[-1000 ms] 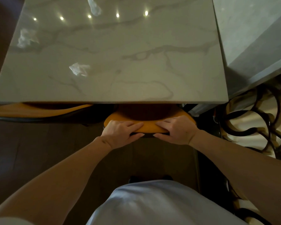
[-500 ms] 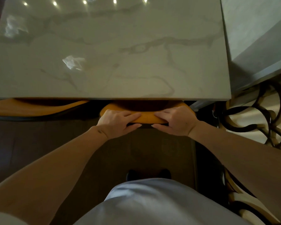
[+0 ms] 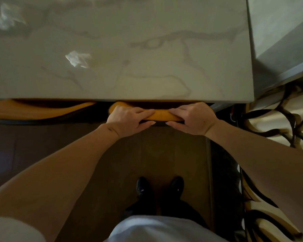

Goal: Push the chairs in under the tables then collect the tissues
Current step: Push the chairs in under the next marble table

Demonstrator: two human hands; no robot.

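Head view. Both hands hold the top rail of 1 orange chair back [image 3: 160, 116]: the left hand [image 3: 129, 119] and the right hand [image 3: 192, 119] each curl fingers over the rail with the thumb underneath, fingertips facing one another across a short bare stretch of rail. The rail's long axis runs left to right, parallel with the near edge of the marble table [image 3: 147, 81], and it lies almost under that edge (only a thin strip of orange shows in front of it). The chair therefore appears nearly home; any remaining push is judged to run straight away from the body, square to the rail. A second orange chair [image 3: 33, 109] sits just beside the first, on the left, also mostly under the same edge.

The tissues lie beyond the grip, on the tabletop. 1 crumpled tissue [image 3: 79, 58] rests forward and to the left of the hands, well apart from the near edge; the left hand is the nearer of the 2. A far tissue [image 3: 7, 19] sits at the far left corner region (blurred), again on the left hand's side. A second table [image 3: 278, 32] adjoins on the right; no tissue is visible on its shown part.
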